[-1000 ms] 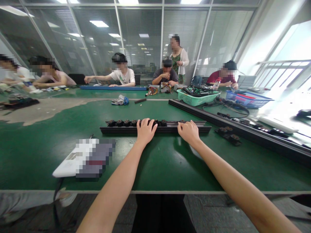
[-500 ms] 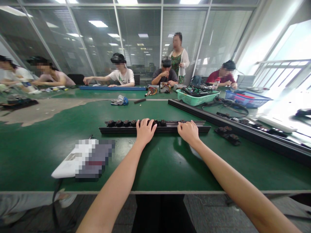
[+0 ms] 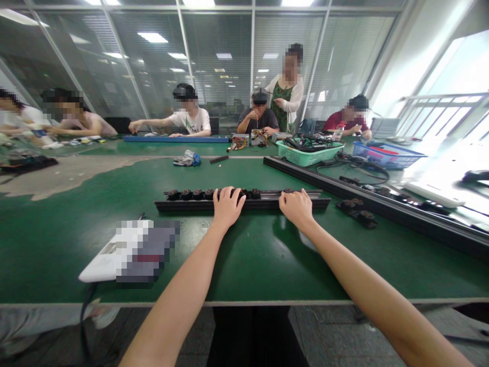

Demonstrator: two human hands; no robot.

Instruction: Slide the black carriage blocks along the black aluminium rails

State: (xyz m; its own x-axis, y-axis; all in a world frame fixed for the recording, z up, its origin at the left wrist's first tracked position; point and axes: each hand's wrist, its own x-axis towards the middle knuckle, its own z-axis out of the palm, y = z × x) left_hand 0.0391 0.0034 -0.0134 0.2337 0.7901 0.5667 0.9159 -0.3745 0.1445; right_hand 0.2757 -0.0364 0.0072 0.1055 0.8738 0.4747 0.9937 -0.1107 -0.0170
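A long black metal rail (image 3: 183, 205) lies crosswise on the green table in front of me. Several small black modules with brownish tops sit in its channel, bunched along the left part. My left hand (image 3: 228, 208) grips the rail near its middle, fingers over the modules and thumb at the front. Farther right, my right hand (image 3: 297, 206) is curled closed over a single black module (image 3: 287, 190) in the channel, its fingertips mostly hidden. Between that module and the bunch, a stretch of bare channel (image 3: 270, 195) shows.
Loose black modules (image 3: 357, 212) lie to the right, beside a longer black rail (image 3: 382, 209). Behind stand a green basket (image 3: 309, 155) of cables and a blue basket (image 3: 389, 157). A white device (image 3: 103, 260) lies front left; gloves (image 3: 187, 158) lie farther back. Several people work across the table.
My hands and the rail look the same, apart from a slight shift of the view. A standing person in the background has moved right and leaned in.
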